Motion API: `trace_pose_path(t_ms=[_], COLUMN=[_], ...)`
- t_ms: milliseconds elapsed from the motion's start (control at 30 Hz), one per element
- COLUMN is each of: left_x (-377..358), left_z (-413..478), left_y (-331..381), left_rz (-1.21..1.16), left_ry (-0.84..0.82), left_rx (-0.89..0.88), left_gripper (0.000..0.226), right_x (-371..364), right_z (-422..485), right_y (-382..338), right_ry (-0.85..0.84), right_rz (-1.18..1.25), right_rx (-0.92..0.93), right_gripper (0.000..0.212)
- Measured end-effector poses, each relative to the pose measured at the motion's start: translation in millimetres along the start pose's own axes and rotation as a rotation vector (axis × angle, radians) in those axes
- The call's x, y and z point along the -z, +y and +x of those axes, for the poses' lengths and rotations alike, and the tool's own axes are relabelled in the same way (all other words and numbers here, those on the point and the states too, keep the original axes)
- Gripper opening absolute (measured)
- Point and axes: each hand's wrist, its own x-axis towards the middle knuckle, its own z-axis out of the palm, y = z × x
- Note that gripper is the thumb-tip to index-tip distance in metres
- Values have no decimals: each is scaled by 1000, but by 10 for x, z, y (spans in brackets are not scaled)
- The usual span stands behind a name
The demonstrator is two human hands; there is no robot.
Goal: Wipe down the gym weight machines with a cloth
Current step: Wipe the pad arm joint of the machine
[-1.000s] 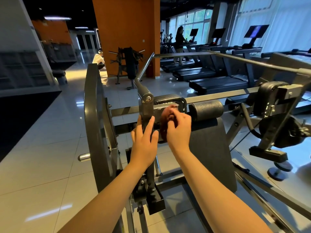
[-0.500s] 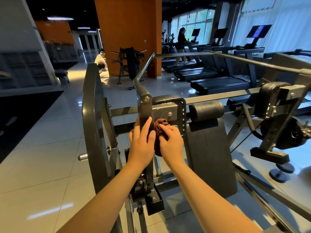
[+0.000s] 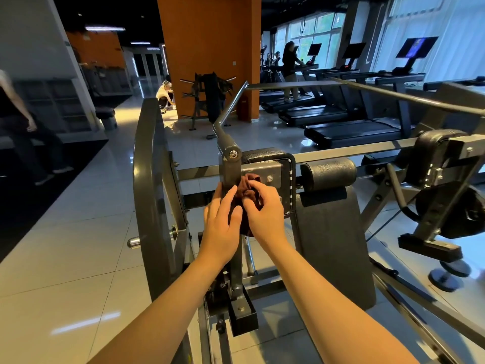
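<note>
1. Reddish-brown cloth (image 3: 246, 183) sits bunched against the grey bracket plate (image 3: 262, 169) of a weight machine, pinched in the curled fingertips (image 3: 256, 187) of the person's right hand (image 3: 266, 215).
2. Fingers (image 3: 227, 199) of the left hand (image 3: 221, 224) lie straight and close together, flat along the upright steel post (image 3: 231, 170). They touch the cloth's left edge and grip nothing.
3. Both hands meet just below the pivot bolt (image 3: 233, 154), beside the black arm pad (image 3: 267, 155). A roller cushion (image 3: 328, 172) lies to its right and the dark back pad (image 3: 330, 245) slopes below.
4. By this pose, the step in hand appears to be wiping the joint where post meets plate. How much of the machine is already clean cannot be told.
5. The next move likely calls for pressing the wad firmly and drawing it across the plate or down the post, with the left hand bracing. Spreading the cloth would cover more metal per pass.
6. Left of the hands stands the curved side frame (image 3: 147, 179); beyond, treadmills (image 3: 341, 127) line the windows.
</note>
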Motion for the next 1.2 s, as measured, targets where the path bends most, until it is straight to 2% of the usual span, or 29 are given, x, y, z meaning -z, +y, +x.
trace_pose_path(t_ms=[67, 167, 200, 300, 367, 500, 633, 733, 933, 1033, 1133, 1200], left_x=[-36, -112, -131, -136, -136, -145, -212, -234, -215, -224, -162, -87], left_z=[-36, -122, -144, -179, -181, -207, -235, -233, -215, -154, -64, -65], left_y=[35, 101, 126, 258, 308, 310, 268, 261, 338, 354, 245, 179], left_rz=[27, 41, -5, -269, -357, -416, -422, -383, -447, -445, -232, -100], left_ry=[44, 157, 129, -95, -107, -73, -188, -199, -67, -100, 0, 104], left_rx=[-16, -60, -56, 35, 98, 183, 271, 319, 256, 259, 99, 13], left_gripper=[44, 37, 35, 28, 19, 15, 28, 35, 11, 11, 11, 18], right_x=[49, 124, 153, 274, 373, 555, 648, 691, 652, 567, 496, 442], right_z=[-83, -209, -237, -291, -334, -459, -597, -651, -707, -653, -520, -392], right_y=[36, 57, 58, 37, 42, 76, 131, 136, 59, 20, -28, -48], right_ry=[-35, 21, 21, -54, -121, -74, -130, -119, -181, -196, -142, -28], right_rz=[48, 232, 287, 415, 506, 462, 484, 483, 710, 694, 609, 511], right_rx=[-38, -160, -195, -260, -293, -304, -341, -368, -450, -409, -317, -238], right_gripper=[29, 25, 26, 30, 31, 37, 43, 32, 31, 31, 29, 29])
